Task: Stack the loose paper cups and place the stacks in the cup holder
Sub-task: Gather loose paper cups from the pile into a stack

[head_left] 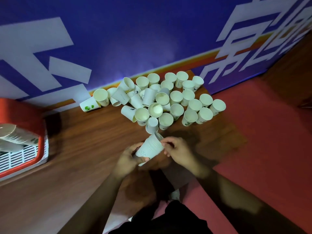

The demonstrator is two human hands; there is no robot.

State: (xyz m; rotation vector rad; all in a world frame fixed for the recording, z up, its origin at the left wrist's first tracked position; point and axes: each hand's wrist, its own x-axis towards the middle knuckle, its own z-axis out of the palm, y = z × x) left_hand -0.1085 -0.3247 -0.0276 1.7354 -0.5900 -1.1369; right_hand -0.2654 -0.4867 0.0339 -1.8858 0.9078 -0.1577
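A held cup (150, 147) is kept tilted above the near part of the table (81, 142), mouth pointed away and to the right, base toward the person. It is gripped round the lower wall and base by the left hand (129, 160), fingers curled, thumb across the front. The upper rim is pinched by the fingertips of the right hand (179, 150), remaining fingers loosely curled. A second edge shows at the mouth; whether another cup is nested inside cannot be told, motion blur. A faint printed mark near the base is seen, not legible.

Just beyond, loose cups (162, 98) are heaped on the table, most upright, several on their sides. Green leaf-like prints and small dark drawings are seen on some; no text readable.

At the left edge a red cup holder (40, 146) with a white slatted floor is seen, with stacks (15, 137) lying in it.

Behind, a blue banner (118, 39) carries large white characters, cropped, not readable. Red floor (270, 132) is seen on the right.
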